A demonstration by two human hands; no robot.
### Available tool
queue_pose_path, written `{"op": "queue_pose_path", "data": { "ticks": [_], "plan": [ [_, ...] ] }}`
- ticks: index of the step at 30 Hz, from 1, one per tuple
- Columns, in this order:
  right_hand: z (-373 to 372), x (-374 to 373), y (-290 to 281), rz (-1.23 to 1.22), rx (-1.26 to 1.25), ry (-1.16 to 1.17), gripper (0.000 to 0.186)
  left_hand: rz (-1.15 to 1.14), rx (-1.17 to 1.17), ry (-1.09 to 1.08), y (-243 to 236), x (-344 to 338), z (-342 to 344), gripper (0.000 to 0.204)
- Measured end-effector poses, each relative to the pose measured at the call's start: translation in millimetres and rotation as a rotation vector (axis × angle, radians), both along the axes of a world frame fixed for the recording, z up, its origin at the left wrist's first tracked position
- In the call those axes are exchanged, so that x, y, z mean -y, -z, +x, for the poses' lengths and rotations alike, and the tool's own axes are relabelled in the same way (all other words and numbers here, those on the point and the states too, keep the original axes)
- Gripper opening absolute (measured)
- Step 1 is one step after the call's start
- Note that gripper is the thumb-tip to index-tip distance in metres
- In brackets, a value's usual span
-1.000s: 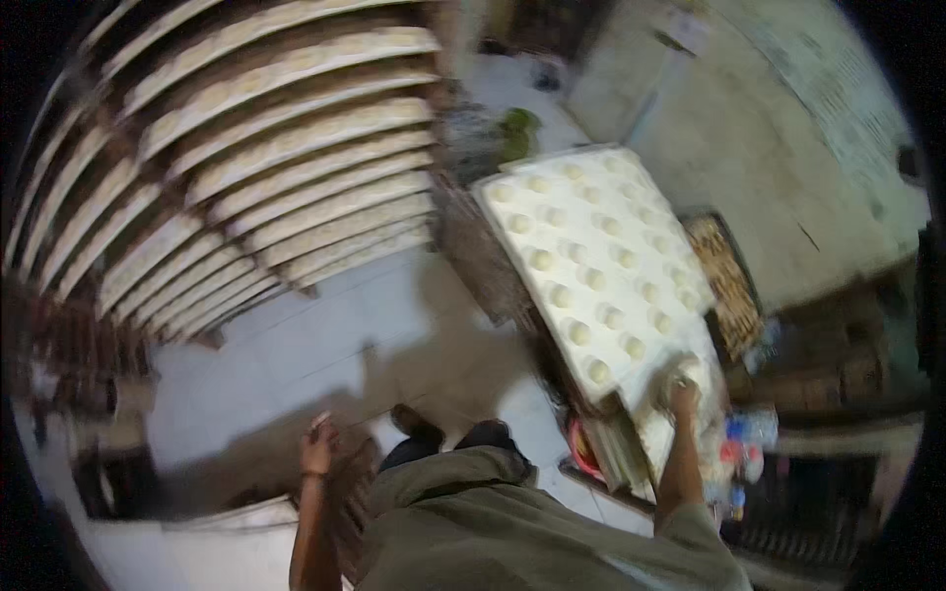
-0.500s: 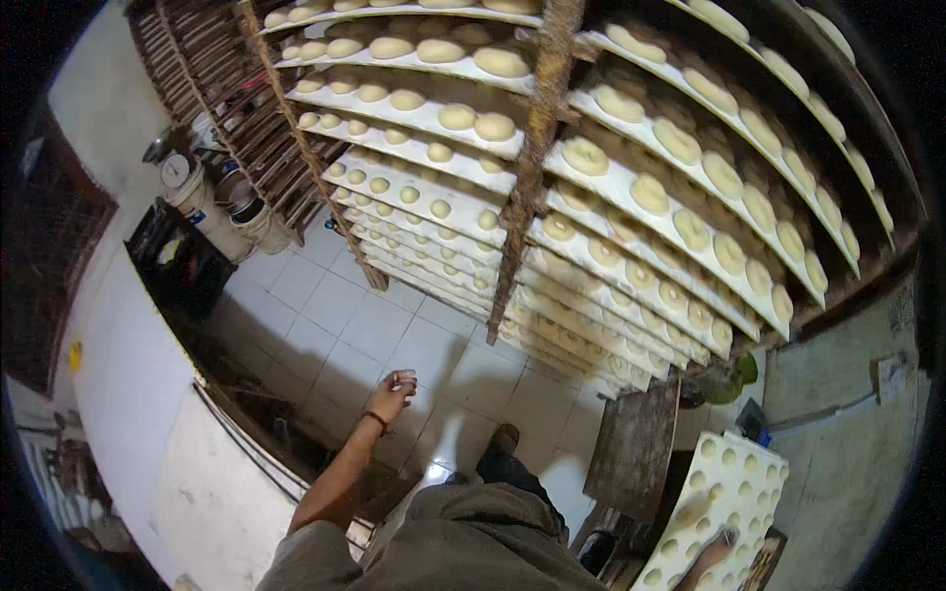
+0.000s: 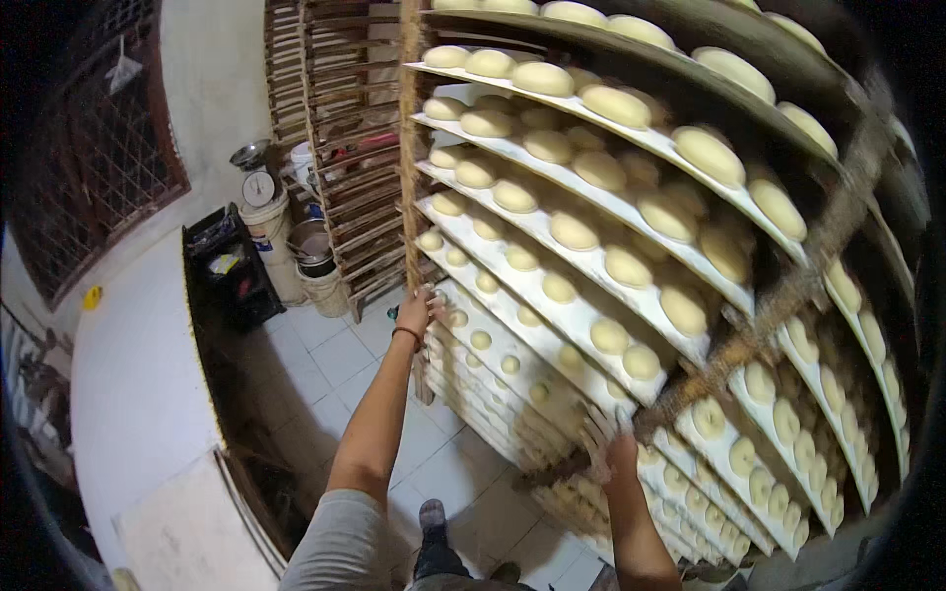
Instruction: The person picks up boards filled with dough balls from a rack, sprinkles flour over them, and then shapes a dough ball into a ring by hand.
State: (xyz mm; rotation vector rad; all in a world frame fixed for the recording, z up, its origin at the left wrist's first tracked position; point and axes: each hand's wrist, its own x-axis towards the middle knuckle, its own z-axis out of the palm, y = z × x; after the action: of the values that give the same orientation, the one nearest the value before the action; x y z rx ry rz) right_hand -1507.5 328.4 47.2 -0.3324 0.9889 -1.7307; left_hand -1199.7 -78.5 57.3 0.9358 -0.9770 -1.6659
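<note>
A tall wooden rack (image 3: 412, 167) holds many pale trays, each carrying rows of dough pieces. At the rack's left post, my left hand (image 3: 418, 313) is raised beside the tray ends, its fingers partly stretched; whether it touches the wood or a tray is unclear. My right hand (image 3: 609, 445), smeared by motion, reaches with spread fingers to the tray ends by the middle post (image 3: 759, 345). Between the two hands runs a tray with small round dough balls (image 3: 509, 364). Larger oval dough pieces (image 3: 574, 231) rest on the trays above.
A long white-topped table (image 3: 138, 364) stands on the left. Beyond it are a black crate (image 3: 235, 258), a white bucket (image 3: 271, 241) with a dial scale (image 3: 259, 187) on top, and a second slatted rack (image 3: 340, 128). Pale tiles (image 3: 340, 353) cover the floor.
My view has turned and come closer to the rack. Both hands have risen to it. My right hand has left the tray of dough balls at lower right, which is now out of view.
</note>
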Motion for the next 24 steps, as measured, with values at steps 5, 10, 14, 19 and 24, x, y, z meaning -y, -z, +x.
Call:
{"op": "queue_pose_path", "data": {
  "ticks": [5,10,14,19,24],
  "plan": [
    [34,16,-47,0.211,-0.004,0.365,0.054,0.107,-0.378,-0.083,-24,100,-30,0.037],
    [36,16,-42,0.260,0.005,0.395,0.047,0.028,-0.270,-0.121,-13,135,-30,0.025],
    [50,32,-51,0.356,-0.012,0.459,0.047,-0.021,-0.206,-0.172,-13,140,-14,0.015],
    [118,-6,-61,0.299,0.112,0.342,0.039,-0.026,-0.258,-0.148,3,111,53,0.019],
    [155,-70,-46,0.373,-0.004,0.020,0.053,-0.076,-0.092,-0.154,-2,59,142,0.020]
  ]
}}
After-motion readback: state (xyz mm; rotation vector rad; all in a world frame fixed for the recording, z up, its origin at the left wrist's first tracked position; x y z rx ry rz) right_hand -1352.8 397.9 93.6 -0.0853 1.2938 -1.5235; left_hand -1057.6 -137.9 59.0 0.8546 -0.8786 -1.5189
